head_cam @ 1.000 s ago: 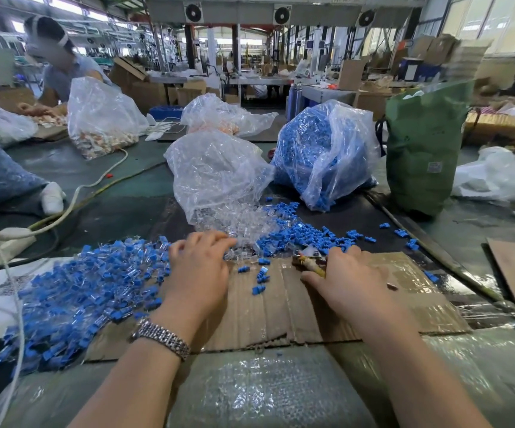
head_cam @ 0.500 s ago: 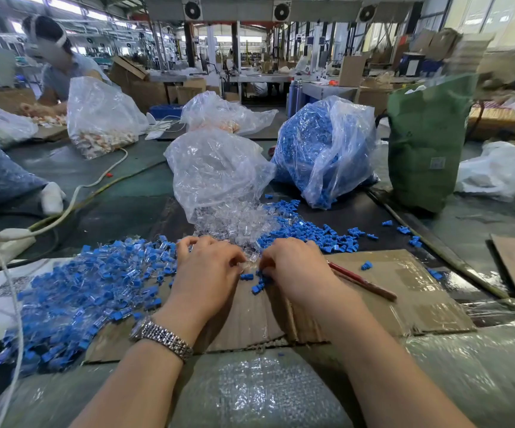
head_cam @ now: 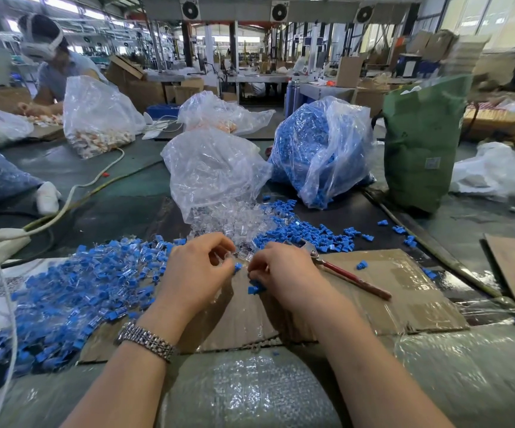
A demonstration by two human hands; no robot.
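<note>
The left hand point(head_cam: 197, 273) pinches a clear piece point(head_cam: 230, 257) over the far edge of the cardboard point(head_cam: 389, 291). A blue cap point(head_cam: 237, 267) sits just right of that grip, nearest the right hand point(head_cam: 280, 273), whose grip I cannot tell.

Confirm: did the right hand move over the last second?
Yes. The right hand moved left across the flat brown cardboard sheet, off the red-handled metal tool, to beside the left hand, which pinches a small clear plastic piece.
</note>
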